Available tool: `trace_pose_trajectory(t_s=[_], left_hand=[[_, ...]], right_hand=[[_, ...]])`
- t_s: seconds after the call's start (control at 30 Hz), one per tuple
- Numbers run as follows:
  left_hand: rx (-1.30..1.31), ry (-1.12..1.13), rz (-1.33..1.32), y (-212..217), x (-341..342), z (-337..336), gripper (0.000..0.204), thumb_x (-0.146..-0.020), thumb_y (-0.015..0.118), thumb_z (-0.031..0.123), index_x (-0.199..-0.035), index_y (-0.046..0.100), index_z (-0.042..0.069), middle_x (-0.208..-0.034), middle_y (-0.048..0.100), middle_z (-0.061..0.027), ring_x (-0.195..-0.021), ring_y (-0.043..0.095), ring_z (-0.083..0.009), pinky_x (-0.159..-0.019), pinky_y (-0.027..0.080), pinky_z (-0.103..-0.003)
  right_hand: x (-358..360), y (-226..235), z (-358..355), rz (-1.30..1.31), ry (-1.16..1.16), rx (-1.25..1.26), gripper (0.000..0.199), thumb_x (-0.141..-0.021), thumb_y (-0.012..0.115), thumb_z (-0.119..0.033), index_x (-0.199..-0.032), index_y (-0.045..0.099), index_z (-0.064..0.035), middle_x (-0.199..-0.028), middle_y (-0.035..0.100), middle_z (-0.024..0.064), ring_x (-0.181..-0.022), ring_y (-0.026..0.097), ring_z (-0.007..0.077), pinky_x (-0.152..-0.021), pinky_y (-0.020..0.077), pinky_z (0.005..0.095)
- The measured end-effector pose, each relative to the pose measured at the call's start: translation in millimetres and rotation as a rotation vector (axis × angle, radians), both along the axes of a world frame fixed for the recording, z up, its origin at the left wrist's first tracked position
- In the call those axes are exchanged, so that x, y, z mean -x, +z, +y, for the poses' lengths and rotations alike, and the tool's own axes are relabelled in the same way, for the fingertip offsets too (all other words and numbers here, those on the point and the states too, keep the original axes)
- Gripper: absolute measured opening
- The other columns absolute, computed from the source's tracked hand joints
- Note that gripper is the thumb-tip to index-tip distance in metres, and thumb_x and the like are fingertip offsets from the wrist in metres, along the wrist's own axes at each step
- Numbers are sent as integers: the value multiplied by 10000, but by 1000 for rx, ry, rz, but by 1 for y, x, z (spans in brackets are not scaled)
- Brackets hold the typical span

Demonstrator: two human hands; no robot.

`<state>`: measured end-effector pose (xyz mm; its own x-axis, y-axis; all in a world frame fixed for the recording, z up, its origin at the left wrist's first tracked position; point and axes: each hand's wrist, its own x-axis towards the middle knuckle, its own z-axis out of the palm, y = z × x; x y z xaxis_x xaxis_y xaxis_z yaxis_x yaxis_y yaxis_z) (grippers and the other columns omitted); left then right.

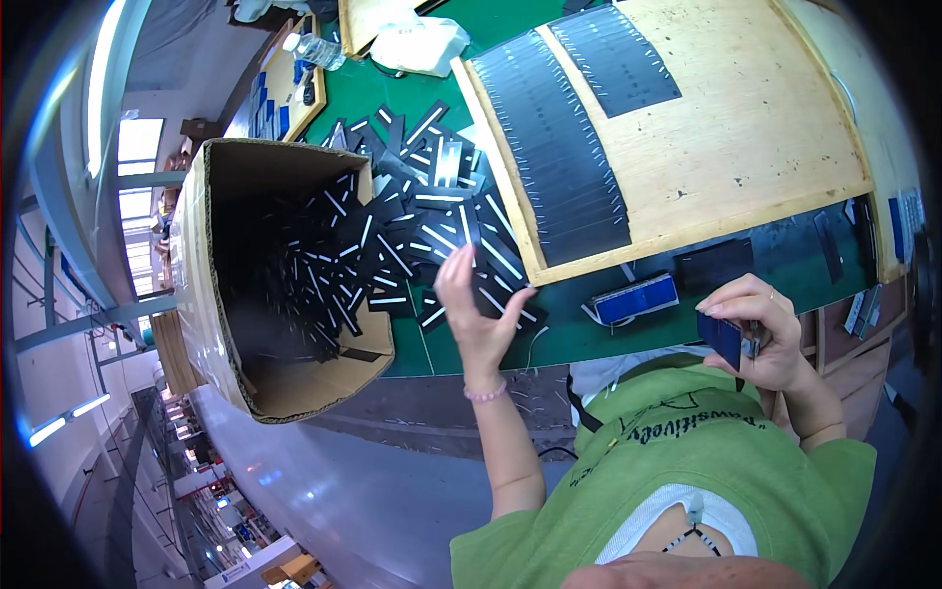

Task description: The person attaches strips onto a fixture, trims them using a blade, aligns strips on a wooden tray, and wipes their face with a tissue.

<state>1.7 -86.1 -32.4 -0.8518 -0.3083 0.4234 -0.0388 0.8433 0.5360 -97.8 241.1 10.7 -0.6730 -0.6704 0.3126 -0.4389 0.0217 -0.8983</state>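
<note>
head view: open left hand [478,312] over black strips [432,231]; right hand [760,332] grips a stack [723,339].

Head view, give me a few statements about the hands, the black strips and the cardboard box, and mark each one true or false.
1. The left hand reaches to the pile of black strips. True.
2. The right hand is empty. False: it holds a small stack of dark pieces.
3. The cardboard box lies on its side with black strips spilling from it onto the green table. True.
4. The wooden board is bare. False: rows of dark strips lie laid out on it.
5. A plastic bottle lies beyond the box. True.
</note>
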Motion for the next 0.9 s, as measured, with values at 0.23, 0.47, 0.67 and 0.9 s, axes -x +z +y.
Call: trace_pose_trajectory(t_s=[0.23, 0.47, 0.67, 0.9], left_hand=[[122, 313, -133, 6, 1, 0, 427, -773, 773, 167, -1161, 628, 64, -1106, 528, -83, -1048, 466, -259, -894, 407, -372], [203, 448, -252, -8, 27, -18, 358, -727, 799, 285, -905, 623, 29, -916, 562, -123, -874, 527, -295, -787, 422, -409], [-445, 443, 138, 0, 31, -14, 152, -926, 585, 51, -1034, 591, -57, -783, 642, -72, -702, 615, -126, -654, 512, -232], [-912, 348, 284, 41, -21, 30, 119, -925, 587, 45, -983, 595, -58, -776, 603, -84, -516, 535, -97, -456, 433, -181]], right_hand=[[5, -4, 10, -133, -196, -67, 521, -644, 824, -54, -1115, 601, -42, -1025, 655, 56, -560, 433, 79, -518, 361, 208], [23, -3, 18, 285, -234, -293, 431, -637, 806, -103, -1038, 653, -64, -903, 603, 102, -832, 621, 287, -709, 522, 371], [29, -22, 14, 491, -180, -503, 355, -656, 749, -86, -993, 642, -59, -967, 577, 58, -853, 598, 226, -623, 526, 327], [30, -29, 12, 595, -131, -522, 367, -683, 743, -120, -1020, 622, -41, -1004, 565, 67, -864, 585, 222, -618, 524, 316]])
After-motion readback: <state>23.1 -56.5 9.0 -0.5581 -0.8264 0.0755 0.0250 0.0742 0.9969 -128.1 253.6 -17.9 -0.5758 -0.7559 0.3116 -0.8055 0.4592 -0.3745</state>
